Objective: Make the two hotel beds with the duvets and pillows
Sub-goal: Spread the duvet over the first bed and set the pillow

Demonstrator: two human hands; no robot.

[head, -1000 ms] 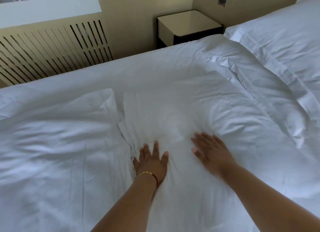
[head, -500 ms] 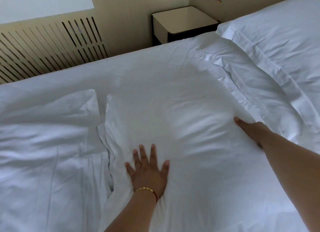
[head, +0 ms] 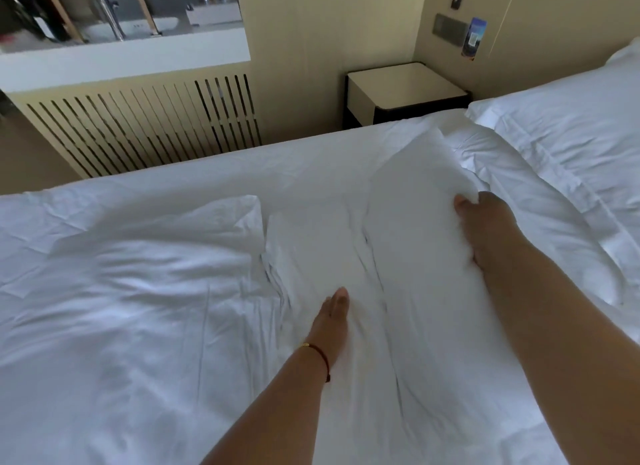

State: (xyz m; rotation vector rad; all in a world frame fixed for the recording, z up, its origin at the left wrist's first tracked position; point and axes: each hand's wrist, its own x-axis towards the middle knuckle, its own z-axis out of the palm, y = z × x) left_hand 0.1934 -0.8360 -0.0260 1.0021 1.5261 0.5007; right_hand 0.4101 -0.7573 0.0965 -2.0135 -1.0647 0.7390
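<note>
Head camera looks down across a bed [head: 311,159] covered in white linen. My right hand [head: 481,229] grips the right edge of a white pillow [head: 412,222] that lies in the middle of the bed, thumb on top and fingers curled under, so that edge stands lifted off the sheet while the near part lies flat. My left hand [head: 332,322] presses flat on the near left part of the same pillow, fingers straight and together, held edge-on to the camera; a thin bracelet [head: 317,352] circles that wrist. To the left, a rumpled white duvet [head: 121,291] lies spread over the near left of the bed, its folded corner just beside the pillow. At the far right, a second pillow [head: 568,142] lies at the head of the bed, close to the lifted one. Beyond the bed, a small nightstand [head: 405,90] stands in the far corner, and a slatted panel [head: 145,125] runs along the far left wall.
</note>
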